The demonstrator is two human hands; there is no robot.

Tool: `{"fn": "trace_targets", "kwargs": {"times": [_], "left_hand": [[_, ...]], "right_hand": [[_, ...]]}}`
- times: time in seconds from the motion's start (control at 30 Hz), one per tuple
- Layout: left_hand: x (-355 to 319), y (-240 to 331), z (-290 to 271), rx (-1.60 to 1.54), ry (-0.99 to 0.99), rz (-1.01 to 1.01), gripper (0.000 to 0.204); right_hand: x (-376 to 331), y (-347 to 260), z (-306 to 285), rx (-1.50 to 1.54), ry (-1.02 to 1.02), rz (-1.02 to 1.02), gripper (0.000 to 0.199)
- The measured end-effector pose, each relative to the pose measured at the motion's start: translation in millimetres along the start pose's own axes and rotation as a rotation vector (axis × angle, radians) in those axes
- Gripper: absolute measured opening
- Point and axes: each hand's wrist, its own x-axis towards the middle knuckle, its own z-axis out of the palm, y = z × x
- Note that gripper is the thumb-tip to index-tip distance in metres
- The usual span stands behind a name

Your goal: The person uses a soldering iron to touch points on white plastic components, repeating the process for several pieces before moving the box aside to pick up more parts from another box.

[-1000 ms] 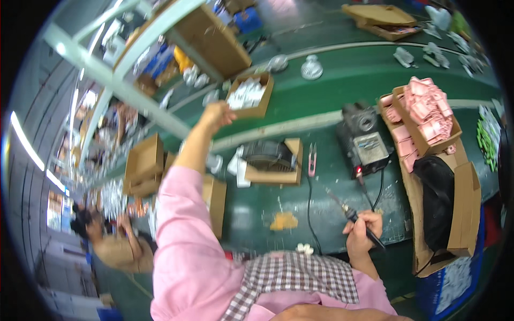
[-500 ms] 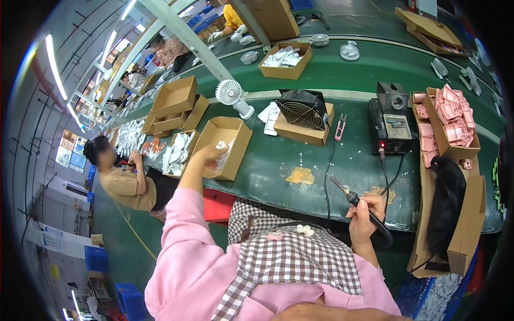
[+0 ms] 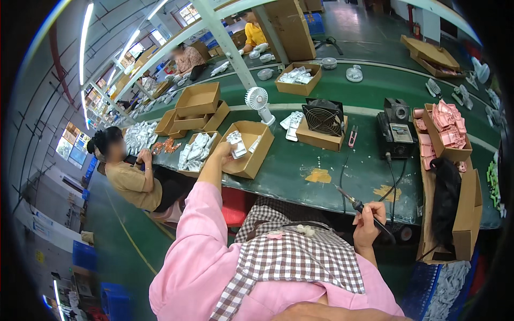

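Green and hard-topped, the desk (image 3: 286, 171) carries an open brown cardboard box (image 3: 258, 160) near its front edge, left of the middle. The person's left hand (image 3: 225, 153) reaches over that box's left wall, its grip clamped on a small white plastic casing piece (image 3: 236, 145), which is tilted up within the box's opening. The right hand (image 3: 367, 224) is at the desk's front edge, toward the right end, its grip together around a black-handled soldering iron (image 3: 358, 205); the metal tip points away and leftward over the desk, and whether it touches the surface I cannot tell.

Just left of the open box lies a shallow cardboard box filled with white plastic pieces (image 3: 199, 150). Along the desk's far edge, from left to right, are a white handheld fan with a round head (image 3: 257, 99), a black square fan with a round wire grille (image 3: 323, 119) on a brown carton, pink-handled tweezers (image 3: 352, 137) and a black soldering station (image 3: 396, 140). At the right end, a cardboard container holds pink plastic parts (image 3: 448, 124).
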Motion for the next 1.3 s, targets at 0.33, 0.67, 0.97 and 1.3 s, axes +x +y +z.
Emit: {"fn": "trace_targets", "kwargs": {"times": [0.33, 0.67, 0.97, 1.3], "left_hand": [[24, -10, 54, 0.545, -0.395, 0.273, 0.034], [33, -24, 36, 0.742, -0.307, 0.255, 0.040], [-128, 4, -16, 0.389, -0.555, 0.417, 0.030], [-197, -74, 62, 0.462, -0.794, 0.600, 0.054]], "right_hand": [[-26, 0, 48, -0.065, 0.022, 0.049, 0.010], [-31, -1, 82, -0.192, -0.069, 0.048, 0.010], [-25, 12, 82, -0.166, -0.040, 0.013, 0.008], [9, 44, 133, -0.326, -0.240, 0.051, 0.018]]}}
